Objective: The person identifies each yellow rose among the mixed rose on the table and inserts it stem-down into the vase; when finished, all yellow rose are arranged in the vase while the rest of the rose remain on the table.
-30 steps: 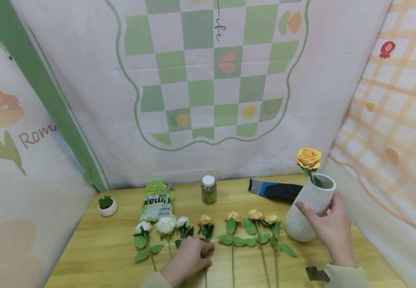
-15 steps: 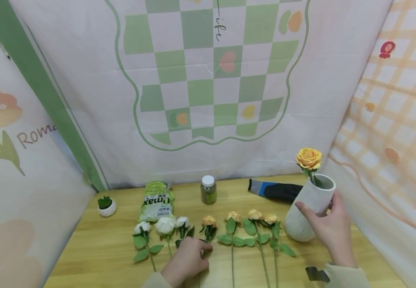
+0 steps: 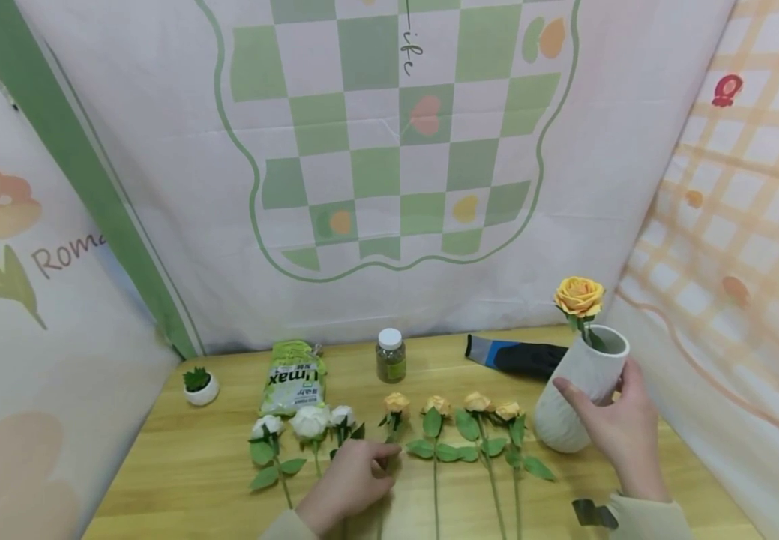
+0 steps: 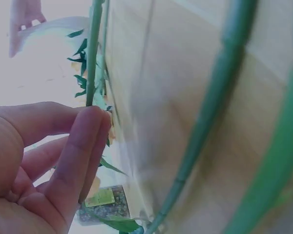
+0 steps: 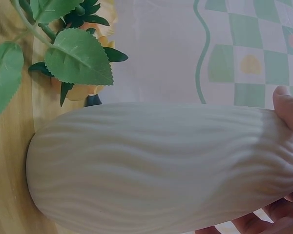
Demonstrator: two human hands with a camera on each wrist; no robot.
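Observation:
My left hand [image 3: 352, 480] pinches the green stem [image 4: 94, 58] of a yellow rose [image 3: 396, 403] between thumb and fingertips, low over the table. On the right, my right hand [image 3: 615, 427] grips a white ribbed vase [image 3: 574, 401] near its upper part. The vase leans to the right, its base on the table, and one open yellow rose [image 3: 579, 297] stands in its mouth. Several yellow roses [image 3: 478, 403] lie between the hands. White roses [image 3: 310, 422] lie just left of my left hand, which hides part of their stems.
Along the back stand a lidded jar [image 3: 390, 355], a green and white bag [image 3: 295, 379] and a small potted succulent [image 3: 199, 385]. A black and blue glove-like item [image 3: 517, 355] lies behind the vase. A dark strip [image 3: 594, 514] lies by the right sleeve. Fabric walls enclose the wooden table.
The yellow rose at my left hand has shifted slightly right and away from me, its bloom tilting up. My right hand and the vase have stayed in place.

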